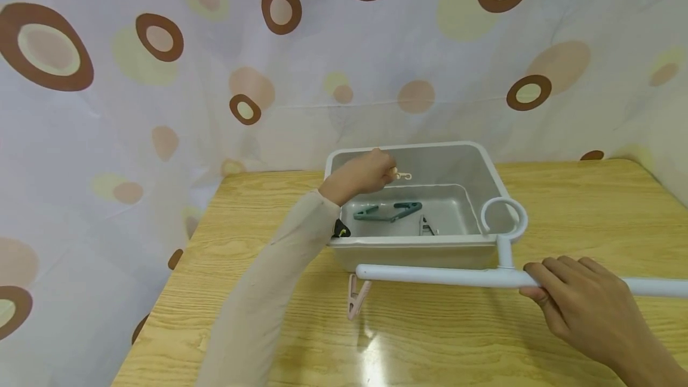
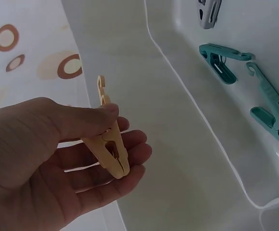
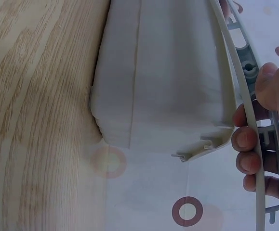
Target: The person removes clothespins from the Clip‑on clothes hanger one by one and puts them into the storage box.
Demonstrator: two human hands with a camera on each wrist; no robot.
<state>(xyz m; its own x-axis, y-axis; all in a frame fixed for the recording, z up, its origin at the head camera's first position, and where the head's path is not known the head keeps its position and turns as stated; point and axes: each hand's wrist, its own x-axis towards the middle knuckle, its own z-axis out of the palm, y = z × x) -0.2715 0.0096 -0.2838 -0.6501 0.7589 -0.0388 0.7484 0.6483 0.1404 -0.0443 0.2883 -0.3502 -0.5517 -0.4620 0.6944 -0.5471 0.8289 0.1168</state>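
Over the left side of a white plastic basin, my left hand pinches a pale yellow clothespin between thumb and fingers, its small hook pointing away from the palm. My right hand grips the bar of a white hanger, which is held level in front of the basin with its round hook standing up. From the hanger's left end hangs a pink clothespin. Two dark green clothespins and a grey clothespin lie on the basin floor.
A black piece with a yellow mark shows at the basin's front left corner, partly behind my sleeve. The basin stands on a wood-grain table, near a patterned cloth hanging behind it.
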